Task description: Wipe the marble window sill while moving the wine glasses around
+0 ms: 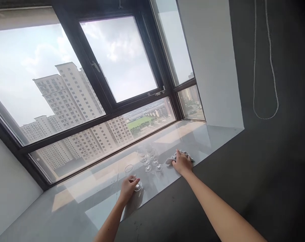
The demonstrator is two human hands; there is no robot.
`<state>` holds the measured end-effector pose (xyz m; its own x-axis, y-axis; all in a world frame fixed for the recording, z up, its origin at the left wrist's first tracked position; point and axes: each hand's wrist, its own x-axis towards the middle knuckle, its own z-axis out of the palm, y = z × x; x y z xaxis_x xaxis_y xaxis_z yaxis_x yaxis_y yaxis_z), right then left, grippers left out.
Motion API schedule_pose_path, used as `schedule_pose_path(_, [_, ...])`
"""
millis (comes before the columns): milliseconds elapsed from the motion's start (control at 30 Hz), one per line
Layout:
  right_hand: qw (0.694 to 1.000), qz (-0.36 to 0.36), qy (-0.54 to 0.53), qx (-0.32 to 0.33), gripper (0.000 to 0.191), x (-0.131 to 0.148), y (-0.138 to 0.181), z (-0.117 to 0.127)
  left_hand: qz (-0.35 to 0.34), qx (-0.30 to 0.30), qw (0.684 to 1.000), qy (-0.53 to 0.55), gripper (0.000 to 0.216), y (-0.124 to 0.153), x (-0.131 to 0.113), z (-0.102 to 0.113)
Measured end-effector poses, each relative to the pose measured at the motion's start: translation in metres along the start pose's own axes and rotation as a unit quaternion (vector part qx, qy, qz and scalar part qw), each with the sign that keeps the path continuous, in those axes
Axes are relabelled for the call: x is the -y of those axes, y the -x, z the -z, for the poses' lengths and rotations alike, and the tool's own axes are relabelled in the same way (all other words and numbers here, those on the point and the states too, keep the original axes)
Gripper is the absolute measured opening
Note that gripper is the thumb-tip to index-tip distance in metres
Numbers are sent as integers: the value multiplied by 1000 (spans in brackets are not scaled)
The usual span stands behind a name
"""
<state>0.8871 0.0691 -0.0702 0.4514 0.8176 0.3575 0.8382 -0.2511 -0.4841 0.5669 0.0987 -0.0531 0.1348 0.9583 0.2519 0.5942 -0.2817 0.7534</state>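
Observation:
On the glossy window sill (167, 178), my left hand (128, 188) is closed around a clear stemmed glass (129, 169). Its rim shows above my fingers and its round foot shows to the right of them, at the sill. My right hand (183, 163) rests on a crumpled grey-white cloth (170, 160) near the sill's front edge, fingers bent over it. Between my hands stand several more clear stemmed glasses (148, 158), upright and close together. Part of the cloth is hidden under my right hand.
Behind the sill is a dark-framed window (112, 109) with a handle (95, 66), tall buildings outside. The sill drops off at its front edge over a dark wall (182, 201). A looped bead cord (277, 97) hangs at the right.

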Motion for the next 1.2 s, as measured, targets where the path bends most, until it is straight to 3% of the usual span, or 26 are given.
schedule_pose_path(200, [1000,-11,-11,0,54,3,2,5,-60,41,997,1,36,-21,-21,-38])
schedule_pose_path(400, [1000,-19,-9,4,61,2,2,6,-78,-3,997,-29,37,-23,-33,-63])
schedule_pose_path(567, [1000,-21,5,20,62,3,4,9,-84,-32,988,-124,42,-13,-36,-69])
schedule_pose_path(733, [1000,-9,22,18,63,4,5,6,-114,-77,956,-261,27,0,-48,-70])
schedule_pose_path(867, [999,-2,32,25,61,7,6,7,-104,-83,937,-322,28,4,-54,-70])
schedule_pose_path(1200, [997,-4,69,46,59,9,8,10,-73,-3,948,-310,35,1,-50,-75])
